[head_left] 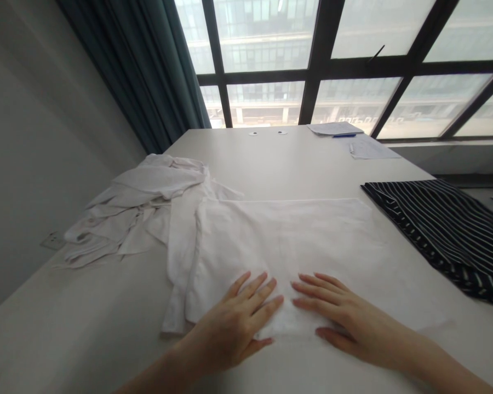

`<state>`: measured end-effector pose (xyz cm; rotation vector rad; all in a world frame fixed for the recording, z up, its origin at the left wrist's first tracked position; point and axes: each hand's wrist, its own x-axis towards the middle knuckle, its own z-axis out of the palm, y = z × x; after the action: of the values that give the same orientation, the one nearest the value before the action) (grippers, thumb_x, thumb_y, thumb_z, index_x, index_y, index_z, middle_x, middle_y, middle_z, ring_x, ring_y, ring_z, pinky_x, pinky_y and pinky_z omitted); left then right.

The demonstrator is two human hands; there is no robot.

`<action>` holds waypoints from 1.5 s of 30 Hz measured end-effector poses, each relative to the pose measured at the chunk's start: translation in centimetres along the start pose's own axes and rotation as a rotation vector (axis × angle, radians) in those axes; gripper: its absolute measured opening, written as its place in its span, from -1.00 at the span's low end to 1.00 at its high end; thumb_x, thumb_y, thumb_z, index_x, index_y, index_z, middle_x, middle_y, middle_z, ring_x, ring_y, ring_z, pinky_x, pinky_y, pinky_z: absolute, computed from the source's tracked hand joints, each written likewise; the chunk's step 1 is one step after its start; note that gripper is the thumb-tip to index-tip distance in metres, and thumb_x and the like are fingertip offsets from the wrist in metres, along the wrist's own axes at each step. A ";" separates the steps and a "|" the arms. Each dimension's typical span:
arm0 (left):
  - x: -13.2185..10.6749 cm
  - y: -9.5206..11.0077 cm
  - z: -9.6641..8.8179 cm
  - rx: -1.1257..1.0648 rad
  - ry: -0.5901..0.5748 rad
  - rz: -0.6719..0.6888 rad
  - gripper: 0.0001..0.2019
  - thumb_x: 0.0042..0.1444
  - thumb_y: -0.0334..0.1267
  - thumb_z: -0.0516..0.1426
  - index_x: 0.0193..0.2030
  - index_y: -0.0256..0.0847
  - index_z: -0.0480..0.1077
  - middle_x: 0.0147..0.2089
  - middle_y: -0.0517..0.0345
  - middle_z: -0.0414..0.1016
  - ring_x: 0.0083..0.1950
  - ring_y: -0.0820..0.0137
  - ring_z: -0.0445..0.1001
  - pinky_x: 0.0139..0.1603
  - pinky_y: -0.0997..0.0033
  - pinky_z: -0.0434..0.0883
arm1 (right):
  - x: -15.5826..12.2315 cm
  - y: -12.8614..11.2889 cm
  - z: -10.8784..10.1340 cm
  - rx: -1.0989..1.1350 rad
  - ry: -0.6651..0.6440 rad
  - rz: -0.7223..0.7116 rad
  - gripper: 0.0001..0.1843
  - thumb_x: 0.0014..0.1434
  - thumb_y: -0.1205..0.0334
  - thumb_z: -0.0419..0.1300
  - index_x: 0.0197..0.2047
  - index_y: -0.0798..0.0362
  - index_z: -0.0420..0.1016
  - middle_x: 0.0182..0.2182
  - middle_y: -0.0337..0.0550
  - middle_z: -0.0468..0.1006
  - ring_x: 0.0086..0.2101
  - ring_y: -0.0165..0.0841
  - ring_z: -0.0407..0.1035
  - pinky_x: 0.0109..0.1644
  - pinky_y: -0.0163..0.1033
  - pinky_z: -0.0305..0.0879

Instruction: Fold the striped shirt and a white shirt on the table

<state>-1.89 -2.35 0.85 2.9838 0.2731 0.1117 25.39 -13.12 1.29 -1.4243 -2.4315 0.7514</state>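
A white shirt (279, 235) lies spread flat on the white table, with a sleeve (181, 262) running down along its left side. Near its front edge, my left hand (240, 320) rests palm down on the cloth, fingers spread. Beside it, my right hand (349, 317) also lies flat on the shirt, its fingers apart and pointing left. A small gap separates the fingertips of both hands. Neither hand grips the fabric.
Crumpled white clothes (148, 197) are heaped at the left, touching the shirt. A black striped garment (447, 230) lies folded at the right edge. Papers (334, 128) and a blue pen (344, 135) sit at the far end of the table (246, 158), before the windows.
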 end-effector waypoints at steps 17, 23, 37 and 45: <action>0.1 0.2 -0.1 0.153 0.213 0.174 -0.63 0.39 -0.37 -0.09 0.25 -0.39 0.28 0.23 -0.08 0.43 0.33 0.21 0.29 0.37 0.09 0.17 | -0.4 0.1 -0.1 -0.082 0.106 -0.054 -0.58 0.26 0.28 0.13 0.18 0.03 0.37 0.23 -0.01 0.38 0.27 -0.25 0.15 0.36 0.00 0.08; 0.1 0.3 0.6 0.068 0.141 0.117 -0.59 0.34 -0.17 0.04 0.25 -0.29 0.28 0.27 -0.06 0.38 0.33 0.22 0.30 0.37 0.12 0.16 | -0.1 -0.1 0.0 -0.108 0.163 -0.061 -0.73 0.23 0.21 0.20 0.00 0.06 0.43 0.14 0.05 0.46 0.18 -0.23 0.28 0.28 -0.05 0.23; 0.1 0.0 0.8 -0.033 0.110 0.094 -0.54 0.28 -0.19 0.12 0.27 -0.29 0.25 0.30 -0.08 0.34 0.37 0.25 0.23 0.43 0.14 0.05 | 0.0 -0.4 0.1 -0.181 0.175 -0.096 -0.87 0.27 0.20 0.17 -0.14 0.05 0.44 0.14 0.01 0.46 0.20 -0.23 0.26 0.31 -0.04 0.19; 0.1 0.0 0.6 -0.077 0.109 0.080 -0.55 0.27 -0.21 0.12 0.27 -0.24 0.26 0.30 -0.06 0.34 0.37 0.30 0.23 0.42 0.19 0.08 | -0.1 -0.5 0.1 -0.128 0.195 -0.085 -0.94 0.27 0.25 0.16 -0.20 0.02 0.44 0.14 -0.03 0.46 0.20 -0.24 0.26 0.30 -0.04 0.19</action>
<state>-1.69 -2.39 0.30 2.9169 0.1576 0.2877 25.04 -13.45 1.43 -1.3582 -2.4068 0.4229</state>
